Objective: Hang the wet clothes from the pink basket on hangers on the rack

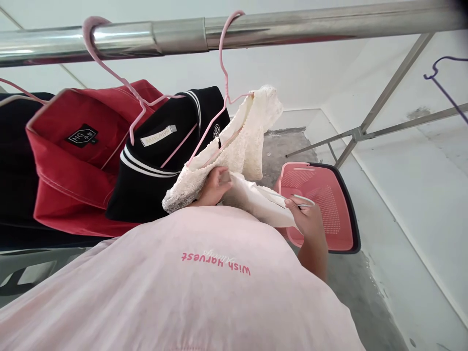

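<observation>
A white lace garment [230, 151] hangs on a pink hanger [225, 73] from the metal rail. Below its right side, my right hand [305, 212] is closed round a thin white loop [303, 199] at the end of a white cloth piece [259, 202]. My left hand [215, 186] is beside the lower edge of the lace, thumb and fingers curled together at the other end of the white cloth. What exactly its fingertips pinch is hard to make out.
Left of the lace hang a black garment [146, 195] with white stripes and a red one [69, 180], on the rail [300, 29]. A pink basket [340, 204] stands on the floor at right. A purple hanger [444, 87] shows at far right, near metal struts.
</observation>
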### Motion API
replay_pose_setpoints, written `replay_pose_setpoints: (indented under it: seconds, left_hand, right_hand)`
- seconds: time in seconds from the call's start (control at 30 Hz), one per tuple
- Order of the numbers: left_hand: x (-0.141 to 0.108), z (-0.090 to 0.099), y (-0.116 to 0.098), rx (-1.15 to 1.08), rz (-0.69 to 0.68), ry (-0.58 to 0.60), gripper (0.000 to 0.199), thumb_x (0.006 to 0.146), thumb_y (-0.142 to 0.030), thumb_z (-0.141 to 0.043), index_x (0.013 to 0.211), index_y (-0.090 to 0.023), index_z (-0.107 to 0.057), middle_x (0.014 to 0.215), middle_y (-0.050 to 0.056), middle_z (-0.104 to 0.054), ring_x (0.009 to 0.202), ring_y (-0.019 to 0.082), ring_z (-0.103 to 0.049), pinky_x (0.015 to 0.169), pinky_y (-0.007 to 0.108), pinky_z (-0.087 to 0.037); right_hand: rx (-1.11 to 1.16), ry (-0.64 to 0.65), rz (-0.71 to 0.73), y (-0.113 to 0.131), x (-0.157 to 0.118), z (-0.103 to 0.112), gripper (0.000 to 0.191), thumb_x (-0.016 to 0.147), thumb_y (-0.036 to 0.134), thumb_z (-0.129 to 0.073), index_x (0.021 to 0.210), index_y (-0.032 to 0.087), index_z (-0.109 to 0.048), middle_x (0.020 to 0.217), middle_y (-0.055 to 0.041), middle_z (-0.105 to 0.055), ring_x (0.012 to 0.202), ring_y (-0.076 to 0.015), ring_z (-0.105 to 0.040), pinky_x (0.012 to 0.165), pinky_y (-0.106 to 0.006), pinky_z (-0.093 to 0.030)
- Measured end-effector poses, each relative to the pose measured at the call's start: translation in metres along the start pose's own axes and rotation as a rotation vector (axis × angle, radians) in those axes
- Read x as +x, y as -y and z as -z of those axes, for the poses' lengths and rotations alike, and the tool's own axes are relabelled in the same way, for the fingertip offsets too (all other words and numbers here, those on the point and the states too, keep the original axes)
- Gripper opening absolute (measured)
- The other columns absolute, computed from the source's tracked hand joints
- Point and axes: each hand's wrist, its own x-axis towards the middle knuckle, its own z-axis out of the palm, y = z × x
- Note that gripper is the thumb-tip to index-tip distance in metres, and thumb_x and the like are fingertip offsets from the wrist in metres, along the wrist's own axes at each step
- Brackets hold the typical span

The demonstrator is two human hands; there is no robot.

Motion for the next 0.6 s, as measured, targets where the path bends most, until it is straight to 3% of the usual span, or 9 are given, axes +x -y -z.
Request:
replay_pose_setpoints:
  seconds: [0.07,0.13,0.2,0.27,0.33,0.43,0.5,0.6]
  left_hand:
    - [0.002,0.002,-0.006,0.225,-0.169,0.217,0.046,0.067,-0.028,-0.075,0.112,-0.023,-0.066,0.129,0.009,-0.057,0.125,0.028,-0.046,0.103,0.037,-0.032]
    - [0.005,0.002,-0.009,0.357,-0.260,0.442,0.030,0.070,-0.029,-0.074,0.099,-0.023,-0.072,0.110,0.007,-0.067,0.110,0.027,-0.056,0.098,0.036,-0.034]
    - [0.007,0.003,-0.009,0.376,-0.280,0.563,0.015,0.080,-0.030,-0.064,0.090,-0.022,-0.073,0.089,0.005,-0.069,0.089,0.022,-0.061,0.085,0.032,-0.039]
    - [0.007,0.005,-0.009,0.372,-0.293,0.543,0.020,0.088,-0.031,-0.054,0.087,-0.021,-0.072,0.081,0.004,-0.067,0.079,0.019,-0.059,0.078,0.030,-0.040]
    - [0.005,0.008,-0.008,0.389,-0.314,0.427,0.023,0.090,-0.033,-0.051,0.087,-0.019,-0.070,0.082,0.004,-0.067,0.080,0.019,-0.058,0.079,0.030,-0.040]
    - [0.002,0.012,-0.007,0.379,-0.307,0.246,0.024,0.091,-0.033,-0.049,0.085,-0.017,-0.067,0.082,0.003,-0.065,0.080,0.017,-0.057,0.081,0.030,-0.041]
    - [0.001,0.013,-0.006,0.344,-0.273,0.193,0.024,0.090,-0.033,-0.049,0.083,-0.017,-0.066,0.081,0.003,-0.065,0.079,0.016,-0.057,0.080,0.030,-0.042]
    - [0.001,0.013,-0.003,0.332,-0.223,0.231,0.023,0.090,-0.033,-0.050,0.083,-0.017,-0.063,0.081,0.002,-0.064,0.080,0.016,-0.057,0.081,0.030,-0.044]
  right_hand:
    - [-0.025,0.061,0.028,0.004,0.002,-0.006,0.040,0.091,0.045,-0.050,0.062,0.018,-0.058,0.059,0.0009,-0.052,0.058,-0.0122,-0.046,0.057,-0.025,-0.032]
    - [-0.037,0.092,0.059,0.008,0.003,-0.010,0.037,0.091,0.044,-0.052,0.066,0.018,-0.062,0.062,0.0003,-0.058,0.061,-0.0133,-0.051,0.059,-0.026,-0.035]
    - [-0.018,0.102,0.108,0.010,0.005,-0.011,0.031,0.090,0.042,-0.055,0.072,0.020,-0.067,0.070,-0.0010,-0.065,0.067,-0.0153,-0.058,0.064,-0.026,-0.040]
    - [0.018,0.081,0.164,0.010,0.007,-0.006,0.025,0.088,0.041,-0.057,0.080,0.021,-0.070,0.080,-0.0026,-0.069,0.077,-0.0177,-0.062,0.070,-0.028,-0.045]
    - [-0.003,-0.015,0.181,0.006,0.007,0.005,0.021,0.087,0.041,-0.059,0.091,0.023,-0.070,0.092,-0.0045,-0.070,0.089,-0.0206,-0.063,0.079,-0.032,-0.047]
    - [-0.140,-0.151,0.081,-0.006,0.004,0.027,0.023,0.086,0.041,-0.059,0.096,0.023,-0.069,0.097,-0.0060,-0.069,0.096,-0.0231,-0.060,0.086,-0.036,-0.044]
    - [-0.190,-0.074,-0.032,-0.012,-0.003,0.041,0.024,0.088,0.043,-0.056,0.083,0.021,-0.066,0.084,-0.0041,-0.066,0.084,-0.0206,-0.057,0.076,-0.033,-0.042]
    - [-0.117,0.196,-0.175,-0.010,-0.017,0.054,0.038,0.091,0.049,-0.048,0.067,0.020,-0.053,0.065,0.0002,-0.051,0.062,-0.0139,-0.045,0.058,-0.028,-0.033]
